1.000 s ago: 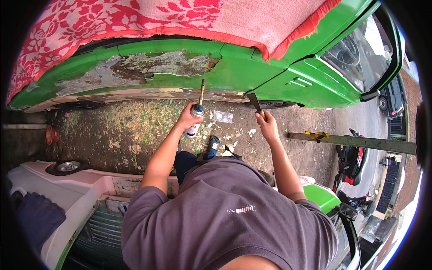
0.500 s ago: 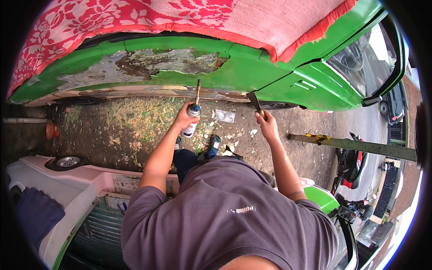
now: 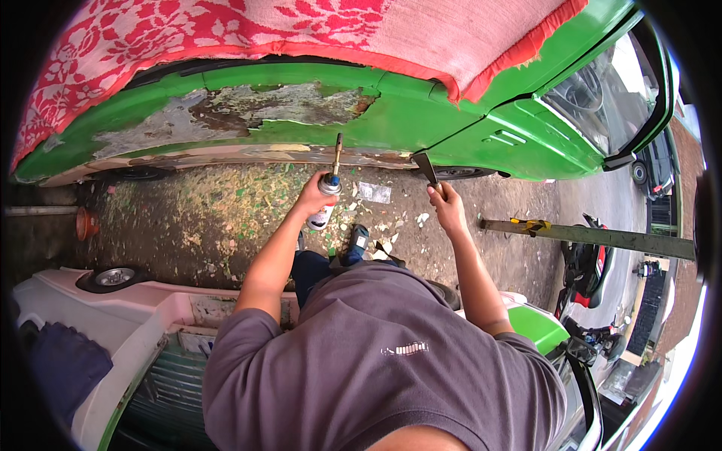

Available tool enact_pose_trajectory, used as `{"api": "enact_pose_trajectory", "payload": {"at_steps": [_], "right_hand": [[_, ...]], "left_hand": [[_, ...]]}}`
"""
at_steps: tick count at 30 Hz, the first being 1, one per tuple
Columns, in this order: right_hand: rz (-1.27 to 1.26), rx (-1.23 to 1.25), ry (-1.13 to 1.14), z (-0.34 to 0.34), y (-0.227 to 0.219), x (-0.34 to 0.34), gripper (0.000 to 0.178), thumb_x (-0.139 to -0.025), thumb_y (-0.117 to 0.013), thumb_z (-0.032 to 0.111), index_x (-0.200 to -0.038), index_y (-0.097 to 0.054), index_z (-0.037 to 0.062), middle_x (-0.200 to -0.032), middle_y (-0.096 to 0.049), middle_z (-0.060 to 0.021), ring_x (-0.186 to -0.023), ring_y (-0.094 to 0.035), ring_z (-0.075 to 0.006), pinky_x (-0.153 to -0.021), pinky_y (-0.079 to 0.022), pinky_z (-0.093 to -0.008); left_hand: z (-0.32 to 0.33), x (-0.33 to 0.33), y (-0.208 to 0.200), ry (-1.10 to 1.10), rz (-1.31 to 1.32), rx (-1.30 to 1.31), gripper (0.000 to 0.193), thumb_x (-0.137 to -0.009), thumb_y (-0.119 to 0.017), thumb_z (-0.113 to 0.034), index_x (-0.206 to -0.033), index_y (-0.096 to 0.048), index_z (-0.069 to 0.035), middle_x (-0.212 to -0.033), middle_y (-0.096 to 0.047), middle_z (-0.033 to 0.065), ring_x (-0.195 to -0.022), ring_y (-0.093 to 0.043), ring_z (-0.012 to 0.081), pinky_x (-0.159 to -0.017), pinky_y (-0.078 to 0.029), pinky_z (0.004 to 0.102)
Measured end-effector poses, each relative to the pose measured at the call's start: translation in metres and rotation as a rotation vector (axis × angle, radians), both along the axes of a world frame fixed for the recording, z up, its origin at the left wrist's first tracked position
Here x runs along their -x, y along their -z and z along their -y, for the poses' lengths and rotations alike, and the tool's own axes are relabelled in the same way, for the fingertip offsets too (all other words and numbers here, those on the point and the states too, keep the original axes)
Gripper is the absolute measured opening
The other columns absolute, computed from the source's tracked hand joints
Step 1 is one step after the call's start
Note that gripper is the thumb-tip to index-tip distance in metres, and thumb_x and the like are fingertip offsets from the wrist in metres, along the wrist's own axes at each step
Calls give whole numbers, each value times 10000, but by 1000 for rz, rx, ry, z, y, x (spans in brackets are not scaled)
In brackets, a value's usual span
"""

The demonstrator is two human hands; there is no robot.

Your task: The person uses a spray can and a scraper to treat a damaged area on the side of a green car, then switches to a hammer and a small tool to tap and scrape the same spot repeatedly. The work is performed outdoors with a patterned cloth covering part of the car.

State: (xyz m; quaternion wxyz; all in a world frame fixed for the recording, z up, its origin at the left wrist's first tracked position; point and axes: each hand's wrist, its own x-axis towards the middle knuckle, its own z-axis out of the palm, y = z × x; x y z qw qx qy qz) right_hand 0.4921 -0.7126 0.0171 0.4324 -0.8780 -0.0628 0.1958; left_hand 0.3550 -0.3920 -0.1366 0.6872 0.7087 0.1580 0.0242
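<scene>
My left hand [image 3: 313,197] is wrapped round a gas blowtorch [image 3: 322,218], a canister with a metal nozzle that points at the car. Whether a flame burns at its tip I cannot make out. In my right hand [image 3: 449,209] is a scraper [image 3: 426,170], its flat dark blade angled up toward the lower edge of the body. Both tools are held apart from the green car [image 3: 421,113] in front of me. Its side has a large stripped patch [image 3: 278,105] of grey and brown with ragged paint edges, and a pale band runs along the bottom.
A red and pink patterned cloth [image 3: 301,26] covers the car's top. Paint flakes litter the ground [image 3: 226,203]. On the right a post [image 3: 587,237] juts in, with a motorcycle [image 3: 590,263] beyond it. Behind me stands a pale pickup [image 3: 135,301]; an orange bucket [image 3: 87,223] is far left.
The blowtorch has shifted slightly right relative to my body, still in my left hand. My right hand and the scraper stay nearly in place. The view has moved slightly.
</scene>
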Motion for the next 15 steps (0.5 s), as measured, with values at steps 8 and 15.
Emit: {"api": "enact_pose_trajectory", "payload": {"at_steps": [8, 15], "right_hand": [[-21, -5, 36, 12, 7, -4, 372, -875, -654, 339, -1084, -626, 32, -747, -597, -57, -697, -525, -132, -675, -447, -305], [-12, -46, 41, 16, 7, -6, 351, -893, -652, 307, -1112, -614, 35, -738, -571, 2, -675, -508, -84, -616, -421, -260]], "left_hand": [[11, -16, -1, 50, -7, -9, 689, -647, -810, -30, -1239, -457, -48, -1058, -596, 43, -960, -586, 141, -864, -481, 308], [21, -24, -12, 74, -2, -9, 688, -647, -811, -25, -1238, -458, -51, -1050, -597, 42, -961, -586, 140, -867, -479, 305]]}}
